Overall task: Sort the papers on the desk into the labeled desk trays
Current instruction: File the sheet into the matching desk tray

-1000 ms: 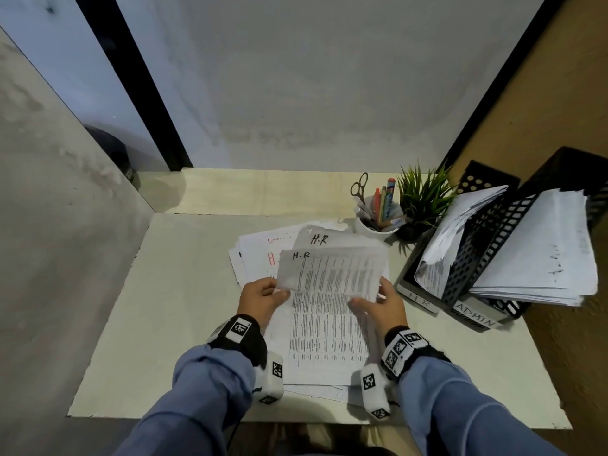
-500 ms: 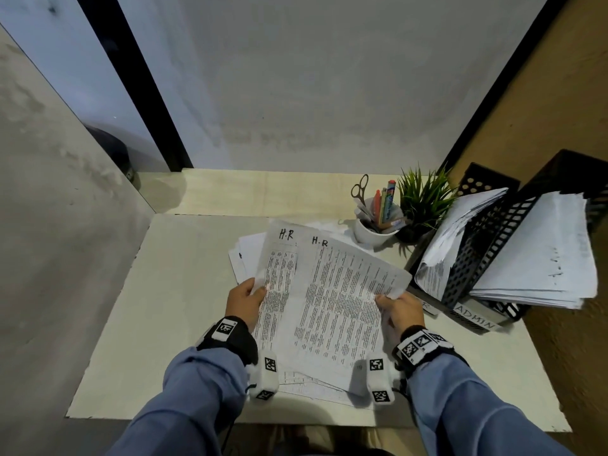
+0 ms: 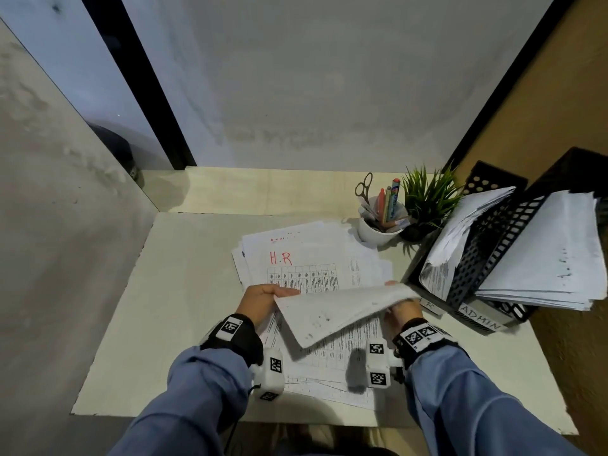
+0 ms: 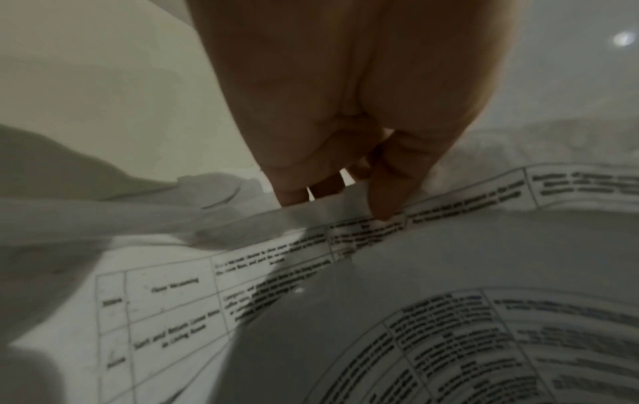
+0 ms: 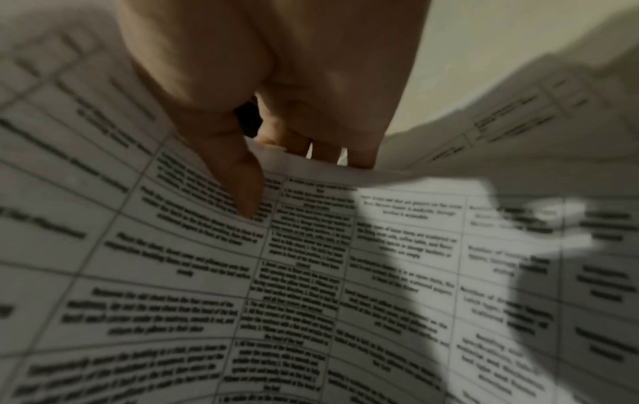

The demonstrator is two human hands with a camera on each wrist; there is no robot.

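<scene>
I hold a small bundle of printed sheets (image 3: pixel 339 311) lifted above the desk, its blank back facing up. My left hand (image 3: pixel 263 301) pinches its left edge, thumb under and fingers behind, as the left hand (image 4: pixel 345 191) shows in the left wrist view. My right hand (image 3: pixel 399 307) pinches the right edge; in the right wrist view the thumb (image 5: pixel 238 188) presses on the printed sheets (image 5: pixel 311 273). More papers lie beneath, the top one marked "H.R" in red (image 3: pixel 281 258). Black desk trays (image 3: pixel 470 291) stand at the right, with labels (image 3: pixel 480 319) reading "ADMIN" and a partly hidden one.
A white cup (image 3: pixel 378 230) with scissors and pens and a small green plant (image 3: pixel 427 199) stand behind the papers, left of the trays. Both trays hold stacks of paper (image 3: pixel 552 251). Walls close in at the left, back and right. The desk's left half (image 3: pixel 164 291) is bare.
The held sheets, face up and marked H.R before, have been turned over and swung right toward the trays. The red "H.R" page beneath is now uncovered.
</scene>
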